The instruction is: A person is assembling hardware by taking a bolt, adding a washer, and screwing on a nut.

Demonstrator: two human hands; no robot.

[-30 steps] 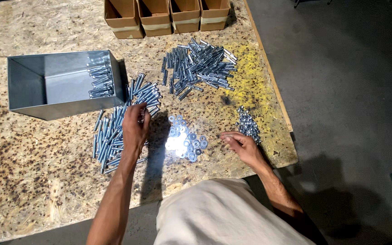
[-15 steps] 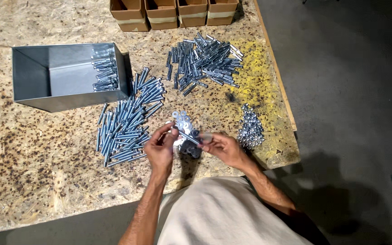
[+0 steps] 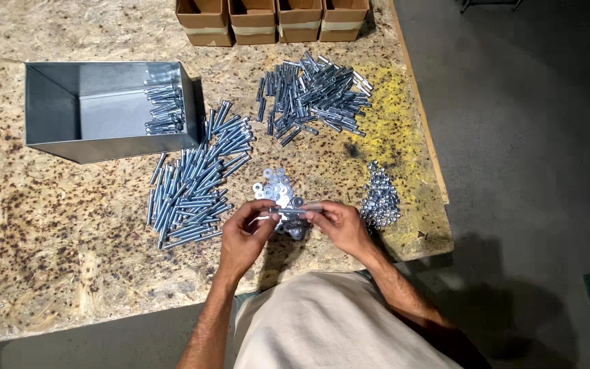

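Bolt Held Crosswise Between Both Hands

Fingertips of left hand (image 3: pixel 246 236) and right hand (image 3: pixel 339 224) pinch a bolt (image 3: pixel 293 211) at opposite ends, long axis left-right, above the washer pile (image 3: pixel 276 186). Possibly a washer is on it.

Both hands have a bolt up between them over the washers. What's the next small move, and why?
Probably slide a washer along the bolt: the left hand and right hand pinch its ends level, right above the washer pile, with the nut pile beside.
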